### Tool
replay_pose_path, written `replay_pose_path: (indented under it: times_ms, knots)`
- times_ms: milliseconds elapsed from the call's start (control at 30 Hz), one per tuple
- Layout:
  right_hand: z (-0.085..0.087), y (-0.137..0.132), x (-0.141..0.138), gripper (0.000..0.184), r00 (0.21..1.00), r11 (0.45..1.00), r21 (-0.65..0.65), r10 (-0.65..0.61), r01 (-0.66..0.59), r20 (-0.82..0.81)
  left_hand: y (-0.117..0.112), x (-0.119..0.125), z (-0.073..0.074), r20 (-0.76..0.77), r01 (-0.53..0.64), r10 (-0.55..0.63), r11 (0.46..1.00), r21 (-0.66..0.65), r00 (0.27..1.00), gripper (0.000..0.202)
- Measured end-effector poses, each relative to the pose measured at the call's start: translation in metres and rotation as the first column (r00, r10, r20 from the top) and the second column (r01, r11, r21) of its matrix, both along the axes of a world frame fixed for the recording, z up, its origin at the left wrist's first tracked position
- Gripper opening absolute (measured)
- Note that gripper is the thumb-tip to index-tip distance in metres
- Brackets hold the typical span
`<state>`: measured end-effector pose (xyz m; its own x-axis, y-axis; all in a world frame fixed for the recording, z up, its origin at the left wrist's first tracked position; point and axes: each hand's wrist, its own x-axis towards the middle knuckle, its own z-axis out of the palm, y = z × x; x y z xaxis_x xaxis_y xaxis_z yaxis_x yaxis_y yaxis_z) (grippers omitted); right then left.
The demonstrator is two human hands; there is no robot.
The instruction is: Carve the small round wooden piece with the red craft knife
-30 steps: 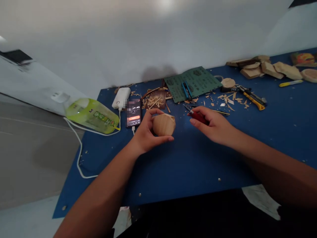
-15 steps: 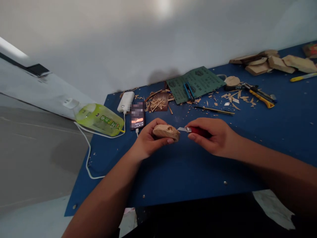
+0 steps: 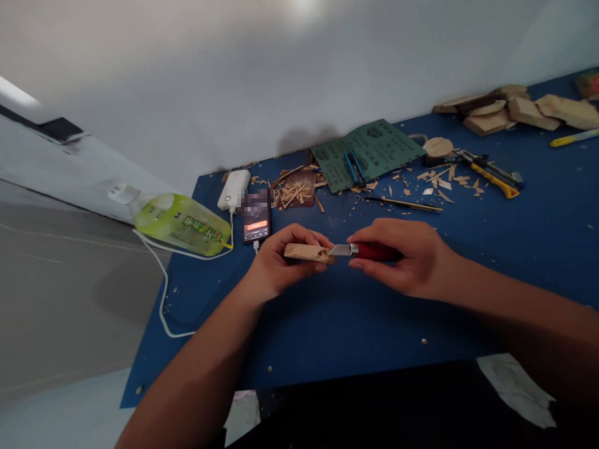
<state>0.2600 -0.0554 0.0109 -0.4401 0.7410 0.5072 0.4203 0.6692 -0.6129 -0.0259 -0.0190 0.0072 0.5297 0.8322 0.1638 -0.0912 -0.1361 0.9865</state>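
Observation:
A small piece of wood [image 3: 304, 251] with a rough, carved hollow near its right end is pinched between the thumb and fingers of my left hand [image 3: 277, 262]. My right hand [image 3: 405, 257] is closed around the red handle of a carving knife [image 3: 374, 251]. Its short, flat blade points left and meets the wood's right end, beside the hollow. Both hands are above the blue table [image 3: 346, 330], near its middle. My palms hide part of the wood and the rear of the handle.
Behind my hands lie wood shavings [image 3: 299, 192], green sandpaper [image 3: 374, 149] with a blue cutter [image 3: 355, 168], a thin tool [image 3: 405, 204] and a yellow cutter [image 3: 496, 178]. At left are a phone [image 3: 256, 215], a power bank [image 3: 234, 189] and a bottle [image 3: 187, 224]. Wood blocks [image 3: 533, 112] are piled far right.
My left hand has tilted the wood, so its narrow side now faces me. The knife has come slightly left, and its blade now meets the wood near the hollow.

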Motion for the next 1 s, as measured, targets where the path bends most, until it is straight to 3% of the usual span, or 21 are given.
replay_pose_path:
  times_ms: [300, 467, 600, 733, 900, 1000]
  knots:
    - [0.003, -0.002, -0.002, 0.027, 0.996, 0.995, -0.074, -0.054, 0.06, 0.077, -0.004, 0.007, 0.002, -0.057, -0.061, 0.058, 0.997, -0.053, 0.997, 0.04]
    - [0.005, -0.004, -0.003, 0.025, 0.996, 0.976, -0.202, -0.076, 0.084, 0.046, -0.005, 0.005, -0.004, -0.075, -0.098, 0.101, 0.994, 0.046, 0.992, 0.034]
    - [0.002, -0.003, -0.005, 0.027, 0.996, 0.971, -0.22, -0.09, 0.09, 0.01, -0.006, -0.002, -0.001, -0.213, -0.072, 0.09, 0.993, 0.094, 0.973, 0.059]
    - [0.006, -0.004, -0.006, 0.029, 0.998, 0.951, -0.306, -0.06, 0.048, -0.03, -0.007, -0.009, 0.001, -0.265, -0.023, 0.052, 0.994, 0.11, 0.963, 0.062]
    - [0.011, -0.005, -0.007, 0.03, 0.999, 0.912, -0.409, 0.019, -0.028, -0.026, -0.01, -0.01, 0.0, -0.351, -0.016, 0.11, 0.966, 0.259, 0.93, 0.062]
    - [0.007, -0.006, -0.007, 0.031, 0.999, 0.9, -0.435, 0.024, -0.038, -0.039, -0.012, -0.006, 0.003, -0.413, -0.033, 0.247, 0.886, 0.462, 0.877, 0.061]
